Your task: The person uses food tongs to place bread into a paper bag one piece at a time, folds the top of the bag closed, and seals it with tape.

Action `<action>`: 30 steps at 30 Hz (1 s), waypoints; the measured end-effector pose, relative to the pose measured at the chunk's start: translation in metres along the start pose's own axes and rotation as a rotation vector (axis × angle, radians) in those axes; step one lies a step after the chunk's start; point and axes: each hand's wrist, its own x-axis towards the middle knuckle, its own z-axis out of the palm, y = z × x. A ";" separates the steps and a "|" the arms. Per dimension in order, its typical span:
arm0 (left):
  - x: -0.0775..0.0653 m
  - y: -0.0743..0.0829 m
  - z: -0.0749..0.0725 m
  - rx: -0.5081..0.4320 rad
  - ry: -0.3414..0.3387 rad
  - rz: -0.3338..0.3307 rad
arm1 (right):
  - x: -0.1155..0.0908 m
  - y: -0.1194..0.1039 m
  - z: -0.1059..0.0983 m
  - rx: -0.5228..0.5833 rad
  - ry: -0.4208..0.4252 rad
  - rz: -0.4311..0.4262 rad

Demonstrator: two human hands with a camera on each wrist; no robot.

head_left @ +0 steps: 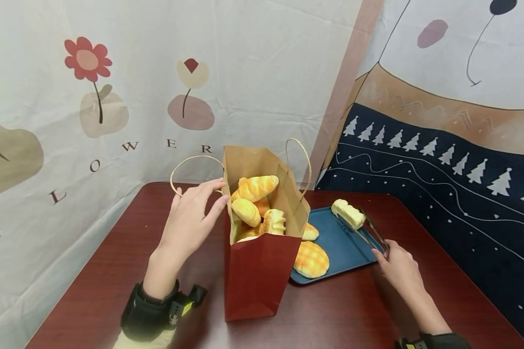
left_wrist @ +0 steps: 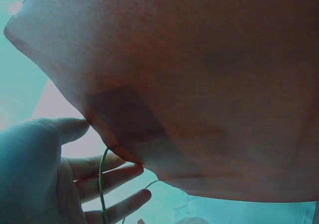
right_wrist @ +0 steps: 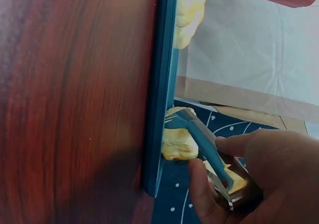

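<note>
A tall red-brown paper bag (head_left: 262,271) stands upright on the table, its top open, filled with several toy-like breads (head_left: 256,188). At its left rim is my left hand (head_left: 194,215), the thumb and fingers extended and touching the paper edge. A cord handle (left_wrist: 101,179) crosses its fingers in the left wrist view. My right hand (head_left: 401,266) grips metal tongs (head_left: 367,237) over a blue tray (head_left: 338,247). The tong arms lie either side of a pale, ridged bread roll (head_left: 348,213) at the tray's far right; whether they squeeze it I cannot tell.
A round, criss-cross patterned bun (head_left: 312,260) lies on the tray's near left, with another bread (head_left: 310,232) behind it, partly hidden by the bag. The dark red wooden table (head_left: 113,271) ends at a printed cloth backdrop (head_left: 262,72). Cord handles (head_left: 307,160) rise from the bag.
</note>
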 end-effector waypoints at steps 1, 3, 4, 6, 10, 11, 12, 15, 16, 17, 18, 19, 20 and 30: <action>0.000 0.000 0.000 0.000 0.000 0.000 | 0.001 0.000 0.000 -0.007 0.003 0.000; 0.000 0.000 0.000 -0.001 0.000 -0.001 | 0.003 -0.001 0.000 -0.025 0.004 0.003; 0.000 0.000 0.000 -0.001 0.001 0.000 | 0.004 -0.001 0.000 -0.033 0.000 0.007; 0.000 0.000 0.000 -0.002 0.003 0.003 | 0.006 -0.002 0.000 -0.046 -0.010 0.018; 0.000 0.000 0.000 -0.004 0.008 0.005 | 0.009 -0.001 0.001 -0.063 -0.040 0.058; 0.000 0.000 0.000 -0.003 0.009 0.003 | 0.010 -0.001 0.001 -0.072 -0.046 0.066; 0.000 0.000 0.000 -0.003 0.009 0.002 | 0.010 -0.001 0.002 -0.083 -0.052 0.073; 0.000 0.001 -0.001 -0.003 0.004 -0.001 | 0.012 0.001 0.003 -0.115 -0.072 0.075; 0.000 0.001 -0.001 -0.003 0.003 -0.003 | 0.012 0.001 0.003 -0.127 -0.071 0.065; 0.000 0.001 -0.001 -0.004 0.003 -0.003 | 0.012 0.002 0.004 -0.140 -0.067 0.053; 0.000 0.002 -0.001 -0.004 0.002 -0.003 | 0.012 0.002 0.004 -0.150 -0.058 0.040; 0.000 0.002 -0.001 -0.005 0.001 -0.003 | 0.012 0.002 0.005 -0.159 -0.045 0.024; 0.000 0.002 -0.001 -0.004 0.001 -0.003 | 0.011 0.002 0.006 -0.171 -0.028 0.006; -0.001 0.002 -0.003 -0.002 -0.003 -0.006 | 0.006 0.003 0.006 -0.216 0.093 -0.085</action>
